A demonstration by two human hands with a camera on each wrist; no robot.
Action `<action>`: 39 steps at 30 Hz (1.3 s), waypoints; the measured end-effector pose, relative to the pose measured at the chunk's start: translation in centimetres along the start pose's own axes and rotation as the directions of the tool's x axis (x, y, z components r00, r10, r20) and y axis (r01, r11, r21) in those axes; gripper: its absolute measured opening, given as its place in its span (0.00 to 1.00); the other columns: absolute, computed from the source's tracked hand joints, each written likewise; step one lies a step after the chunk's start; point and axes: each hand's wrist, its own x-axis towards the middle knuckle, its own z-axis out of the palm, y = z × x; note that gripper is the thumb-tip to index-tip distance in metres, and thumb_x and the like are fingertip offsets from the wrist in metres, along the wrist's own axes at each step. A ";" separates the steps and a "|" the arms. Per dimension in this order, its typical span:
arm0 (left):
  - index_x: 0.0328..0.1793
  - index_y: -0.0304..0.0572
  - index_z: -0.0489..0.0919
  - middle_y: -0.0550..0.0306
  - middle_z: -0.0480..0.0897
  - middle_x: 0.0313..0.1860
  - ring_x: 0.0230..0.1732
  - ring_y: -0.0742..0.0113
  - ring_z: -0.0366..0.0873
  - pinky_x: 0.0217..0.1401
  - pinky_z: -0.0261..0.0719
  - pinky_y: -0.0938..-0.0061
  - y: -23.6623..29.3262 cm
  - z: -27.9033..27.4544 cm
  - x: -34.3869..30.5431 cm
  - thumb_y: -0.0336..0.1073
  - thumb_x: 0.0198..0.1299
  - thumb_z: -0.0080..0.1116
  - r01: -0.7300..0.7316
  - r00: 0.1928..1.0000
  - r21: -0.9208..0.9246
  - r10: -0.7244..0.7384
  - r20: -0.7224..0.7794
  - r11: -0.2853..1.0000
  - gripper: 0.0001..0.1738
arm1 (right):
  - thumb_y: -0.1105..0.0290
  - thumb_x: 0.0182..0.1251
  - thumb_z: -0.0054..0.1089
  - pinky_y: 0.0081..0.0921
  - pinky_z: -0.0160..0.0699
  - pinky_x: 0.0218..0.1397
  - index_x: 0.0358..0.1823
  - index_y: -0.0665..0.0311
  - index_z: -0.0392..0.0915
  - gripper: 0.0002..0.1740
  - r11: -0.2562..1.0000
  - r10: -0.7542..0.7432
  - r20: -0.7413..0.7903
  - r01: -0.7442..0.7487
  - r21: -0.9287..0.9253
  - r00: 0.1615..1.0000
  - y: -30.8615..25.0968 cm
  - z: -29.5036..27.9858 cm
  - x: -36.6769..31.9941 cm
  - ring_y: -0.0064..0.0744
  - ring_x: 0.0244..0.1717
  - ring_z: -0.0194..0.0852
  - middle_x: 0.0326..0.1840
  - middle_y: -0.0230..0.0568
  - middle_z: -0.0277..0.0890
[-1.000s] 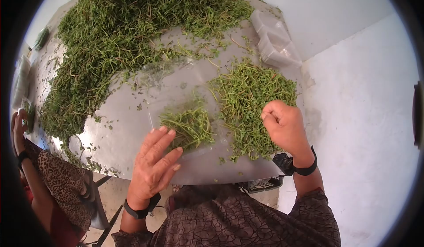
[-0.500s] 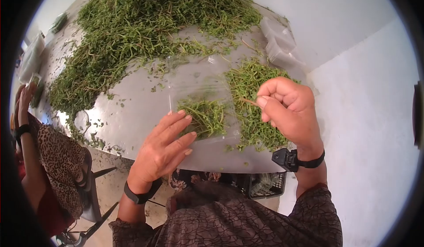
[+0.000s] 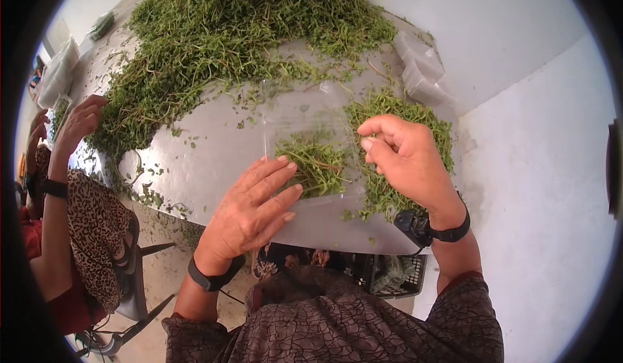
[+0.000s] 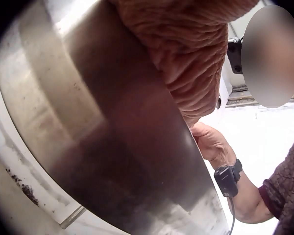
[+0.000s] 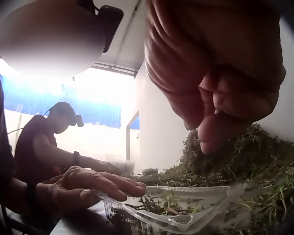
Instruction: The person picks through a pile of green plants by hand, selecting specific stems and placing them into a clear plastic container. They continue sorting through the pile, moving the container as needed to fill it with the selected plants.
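A clear plastic clamshell box (image 3: pixel 265 126) lies opened out on the metal table, its near half holding leafy green stems (image 3: pixel 315 168) that look like purslane. On the box's near left rim my left hand (image 3: pixel 250 210) rests with fingers extended; the right wrist view shows its fingertips over the rim (image 5: pixel 159 188). My right hand (image 3: pixel 409 158) hovers over a small heap of the same greens (image 3: pixel 431 120), right of the box. Its fingers are loosely bent, thumb and forefinger slightly apart, with nothing seen between them. In the left wrist view, the left palm (image 4: pixel 191 54) fills the top.
A large mound of greens (image 3: pixel 240 25) covers the far side of the table (image 3: pixel 214 129). Stacked clear boxes (image 3: pixel 422 71) stand at the back right, by a white wall (image 3: pixel 532 168). Another person's hand (image 3: pixel 81 123) is at the left. A black crate (image 3: pixel 415 278) sits below the table edge.
My right hand rose from the small heap with a brownish stem pinched in it, then moved toward the box and let it go. My left hand stays at the box. The other person's hand reached toward the mound.
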 end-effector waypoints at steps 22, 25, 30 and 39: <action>0.54 0.34 0.80 0.44 0.78 0.62 0.66 0.44 0.73 0.67 0.72 0.51 0.6 -0.3 0.4 0.32 0.50 0.67 -0.047 0.998 0.061 0.049 -0.027 0.997 0.23 | 0.63 0.66 0.59 0.43 0.68 0.52 0.32 0.66 0.77 0.12 0.682 -0.545 0.260 0.602 -0.415 0.797 2.1 3.5 -0.8 0.47 0.41 0.76 0.28 0.47 0.77; 0.53 0.34 0.80 0.43 0.78 0.61 0.65 0.44 0.74 0.66 0.73 0.51 0.6 -0.2 0.4 0.31 0.48 0.67 -0.041 0.998 0.066 0.043 -0.034 0.997 0.23 | 0.63 0.67 0.59 0.42 0.68 0.51 0.31 0.64 0.75 0.12 0.666 -0.590 0.194 0.608 -0.433 0.784 2.1 3.8 -0.5 0.47 0.37 0.76 0.25 0.45 0.74; 0.52 0.32 0.80 0.43 0.78 0.61 0.64 0.43 0.74 0.66 0.73 0.51 0.5 -0.2 0.3 0.31 0.47 0.67 -0.050 0.998 0.072 0.052 -0.031 0.996 0.23 | 0.65 0.66 0.61 0.43 0.69 0.56 0.45 0.70 0.78 0.15 0.651 -0.329 0.409 0.518 -0.554 0.851 1.6 3.9 -0.4 0.48 0.46 0.78 0.35 0.48 0.79; 0.53 0.32 0.80 0.42 0.78 0.61 0.65 0.42 0.74 0.65 0.75 0.53 0.5 -0.1 0.1 0.30 0.47 0.68 -0.052 0.997 0.091 0.057 -0.056 0.995 0.24 | 0.72 0.59 0.62 0.42 0.71 0.54 0.36 0.66 0.79 0.06 0.550 -0.485 0.175 0.455 -0.700 0.857 3.2 -1.2 0.4 0.46 0.44 0.78 0.33 0.46 0.80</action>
